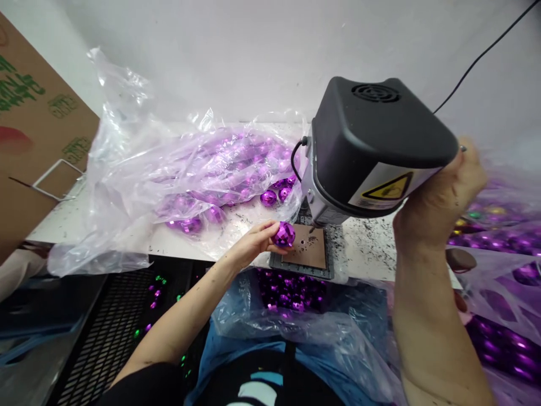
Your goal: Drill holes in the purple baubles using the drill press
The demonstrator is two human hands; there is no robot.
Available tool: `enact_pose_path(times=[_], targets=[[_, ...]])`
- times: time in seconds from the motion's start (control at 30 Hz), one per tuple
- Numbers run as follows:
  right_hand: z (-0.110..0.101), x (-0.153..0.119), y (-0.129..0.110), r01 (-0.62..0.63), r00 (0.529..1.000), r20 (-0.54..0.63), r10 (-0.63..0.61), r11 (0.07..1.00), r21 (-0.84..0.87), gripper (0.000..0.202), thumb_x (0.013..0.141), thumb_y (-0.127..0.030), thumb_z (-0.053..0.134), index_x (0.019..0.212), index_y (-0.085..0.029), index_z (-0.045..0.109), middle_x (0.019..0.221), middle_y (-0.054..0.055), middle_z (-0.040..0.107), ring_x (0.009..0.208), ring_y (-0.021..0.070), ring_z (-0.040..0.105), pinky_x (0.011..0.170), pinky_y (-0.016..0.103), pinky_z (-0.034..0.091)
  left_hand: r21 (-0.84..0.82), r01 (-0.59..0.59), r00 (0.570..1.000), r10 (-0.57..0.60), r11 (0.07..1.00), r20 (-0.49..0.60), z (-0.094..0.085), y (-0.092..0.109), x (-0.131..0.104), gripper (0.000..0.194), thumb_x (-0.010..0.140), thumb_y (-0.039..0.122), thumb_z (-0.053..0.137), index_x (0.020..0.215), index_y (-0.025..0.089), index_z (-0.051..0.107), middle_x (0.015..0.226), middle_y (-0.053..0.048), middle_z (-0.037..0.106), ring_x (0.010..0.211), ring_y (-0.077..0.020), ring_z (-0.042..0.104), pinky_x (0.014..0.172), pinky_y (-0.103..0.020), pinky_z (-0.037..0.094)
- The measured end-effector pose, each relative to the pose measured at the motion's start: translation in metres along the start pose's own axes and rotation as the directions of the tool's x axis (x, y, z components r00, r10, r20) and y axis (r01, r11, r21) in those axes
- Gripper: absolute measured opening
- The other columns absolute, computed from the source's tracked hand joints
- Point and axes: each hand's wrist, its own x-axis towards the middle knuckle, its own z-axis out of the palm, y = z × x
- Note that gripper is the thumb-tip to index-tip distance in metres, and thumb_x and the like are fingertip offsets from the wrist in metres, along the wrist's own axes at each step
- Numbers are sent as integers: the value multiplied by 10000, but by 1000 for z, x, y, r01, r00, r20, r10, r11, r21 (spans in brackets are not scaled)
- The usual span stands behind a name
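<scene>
My left hand (257, 242) holds a shiny purple faceted ball (284, 234) between its fingers, over the left edge of a brown plate (310, 254). That plate lies on the dark base of a black bench machine (380, 129) and has a small hole in it. My right hand (443, 192) is at the right side of the machine's housing, its fingers curled and mostly hidden behind it; what they grip cannot be made out. Behind my left hand, more purple balls (268, 197) spill from a clear plastic bag (190, 163).
A cardboard box (38, 124) stands at the left. Dark shavings cover the white table (372, 254) around the base. Below the edge, a blue plastic-lined container (249, 304) holds purple balls. More bagged purple balls (502, 338) are at the right.
</scene>
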Motion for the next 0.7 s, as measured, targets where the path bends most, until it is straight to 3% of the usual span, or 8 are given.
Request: enact_pose_path(times=[0.1, 0.23, 0.37, 0.53, 0.7], targets=[[0, 2, 0, -33, 999, 15, 33, 999, -5, 640, 819, -723, 498, 688, -104, 405, 645, -21, 329, 640, -8, 355, 588, 156, 284, 141, -21, 997, 31, 990, -69, 7, -12, 3, 508, 803, 628, 688, 1009, 165, 642, 934, -61, 694, 801, -169, 673, 672, -281, 532], [0, 2, -3, -68, 997, 28, 67, 998, 15, 661, 784, -739, 526, 678, -98, 404, 643, -25, 322, 637, -13, 348, 572, 140, 280, 331, -117, 981, 161, 936, -111, 15, -21, 5, 568, 739, 473, 803, 1186, 183, 605, 1096, -59, 692, 953, -186, 654, 789, -296, 523], [2, 1, -6, -62, 998, 24, 61, 998, 31, 653, 819, -727, 487, 696, -92, 403, 651, -27, 336, 628, -21, 351, 554, 117, 276, 529, -169, 951, 278, 831, -133, 25, -32, 10, 531, 786, 407, 777, 1236, 198, 588, 1127, -56, 689, 971, -199, 653, 832, -322, 521], [3, 0, -7, -65, 998, 25, 64, 996, 54, 634, 829, -702, 487, 698, -89, 395, 665, -22, 342, 653, -21, 372, 553, 102, 293, 690, -252, 887, 447, 679, -116, 33, -47, 25, 477, 803, 341, 785, 1216, 207, 588, 1177, -61, 675, 1058, -230, 635, 953, -383, 493], [3, 0, -6, -68, 997, 29, 67, 996, 50, 628, 826, -697, 483, 713, -84, 407, 679, -23, 338, 660, -26, 369, 559, 98, 297, 806, -327, 827, 562, 493, -9, 37, -56, 33, 511, 816, 397, 783, 1246, 223, 566, 1215, -78, 651, 1136, -253, 613, 1010, -421, 482]])
